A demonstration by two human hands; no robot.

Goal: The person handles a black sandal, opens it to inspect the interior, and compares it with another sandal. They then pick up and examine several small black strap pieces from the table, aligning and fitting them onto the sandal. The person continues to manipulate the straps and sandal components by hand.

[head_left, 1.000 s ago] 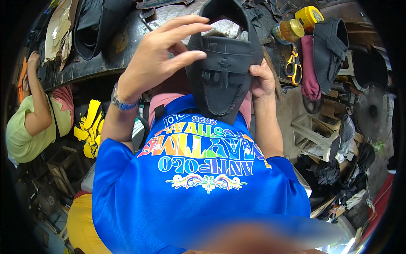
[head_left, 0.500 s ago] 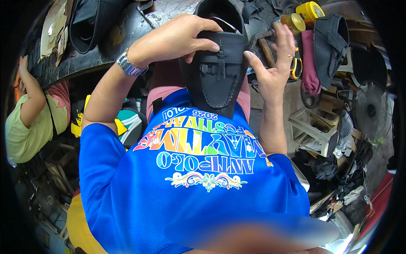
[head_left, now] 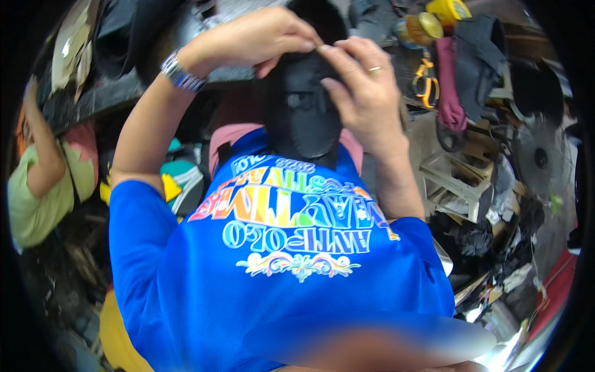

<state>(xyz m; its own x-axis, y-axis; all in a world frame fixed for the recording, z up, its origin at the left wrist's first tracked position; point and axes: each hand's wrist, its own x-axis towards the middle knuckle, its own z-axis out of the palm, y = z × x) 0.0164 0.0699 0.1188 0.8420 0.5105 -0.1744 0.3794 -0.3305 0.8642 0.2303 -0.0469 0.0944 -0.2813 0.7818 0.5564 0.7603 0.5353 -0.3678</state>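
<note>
A black loafer [head_left: 302, 121] lies over my lap with its toe toward my body, blurred by motion. My left hand [head_left: 263, 43] is closed, its thumb and fingers pinching at the upper edge of the shoe's front, near the opening. From the other side my right hand [head_left: 365, 84] bends over the shoe, its fingertips meeting the left ones at that edge and its thumb against the upper. Whatever small thing may lie between the fingertips cannot be made out.
A dark bench [head_left: 93, 102] runs across the far left. Orange-handled scissors [head_left: 426, 84], a yellow tub [head_left: 449, 11], a jar [head_left: 423, 29] and another black shoe [head_left: 478, 65] are at the far right. A stool [head_left: 455, 186] stands at right. Another person [head_left: 43, 192] is at left.
My right hand has come in from the right, its raised, spread fingers now bent onto the shoe beside my left hand. The left hand has shifted slightly up and left.
</note>
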